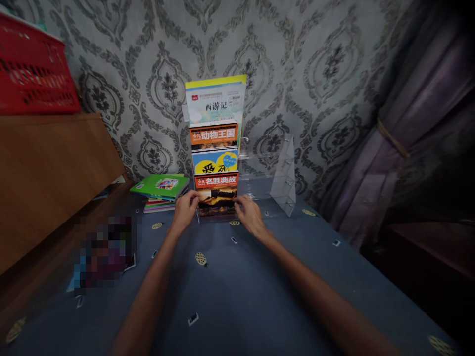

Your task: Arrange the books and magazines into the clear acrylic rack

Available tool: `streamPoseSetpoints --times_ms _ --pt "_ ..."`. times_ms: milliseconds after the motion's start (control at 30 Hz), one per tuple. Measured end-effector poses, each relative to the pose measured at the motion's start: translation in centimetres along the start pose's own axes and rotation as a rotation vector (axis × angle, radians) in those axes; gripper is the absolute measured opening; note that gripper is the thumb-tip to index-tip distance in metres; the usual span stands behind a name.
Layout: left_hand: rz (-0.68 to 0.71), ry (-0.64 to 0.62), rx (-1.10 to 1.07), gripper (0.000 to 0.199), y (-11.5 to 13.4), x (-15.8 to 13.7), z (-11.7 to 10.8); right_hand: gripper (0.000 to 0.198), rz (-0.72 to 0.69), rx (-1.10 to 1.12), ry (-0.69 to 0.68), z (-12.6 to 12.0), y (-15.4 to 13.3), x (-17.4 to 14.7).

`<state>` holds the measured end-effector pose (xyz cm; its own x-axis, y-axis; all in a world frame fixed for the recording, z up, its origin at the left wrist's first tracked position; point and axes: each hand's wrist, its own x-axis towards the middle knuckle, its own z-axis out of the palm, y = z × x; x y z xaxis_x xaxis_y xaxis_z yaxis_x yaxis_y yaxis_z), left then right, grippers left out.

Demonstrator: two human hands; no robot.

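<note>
A clear tiered book rack stands against the wall, its left part filled with books one above another. At the bottom is a book with an orange title band. My left hand pinches its left edge, and my right hand pinches its right edge. Above it rise a blue and yellow book, another orange-banded book and, tallest, a pale book with a yellow top. The lower parts of the upper books are hidden by those in front.
Left of the rack lies a stack of books with a green one on top. A blurred-out item is nearer on the patterned blue cloth. A wooden cabinet carries a red basket; a purple curtain hangs at right.
</note>
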<state>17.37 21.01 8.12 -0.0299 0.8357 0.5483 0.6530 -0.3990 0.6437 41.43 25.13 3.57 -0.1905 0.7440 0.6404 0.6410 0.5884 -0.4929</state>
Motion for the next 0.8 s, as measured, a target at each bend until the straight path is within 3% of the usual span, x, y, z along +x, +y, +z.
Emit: streamPoseSetpoints --times_ms 800 --pt "0.008 0.022 -0.141 0.016 0.1 0.1 -0.3 0.027 0.004 -0.063 -0.086 -1.2 0.0 0.3"
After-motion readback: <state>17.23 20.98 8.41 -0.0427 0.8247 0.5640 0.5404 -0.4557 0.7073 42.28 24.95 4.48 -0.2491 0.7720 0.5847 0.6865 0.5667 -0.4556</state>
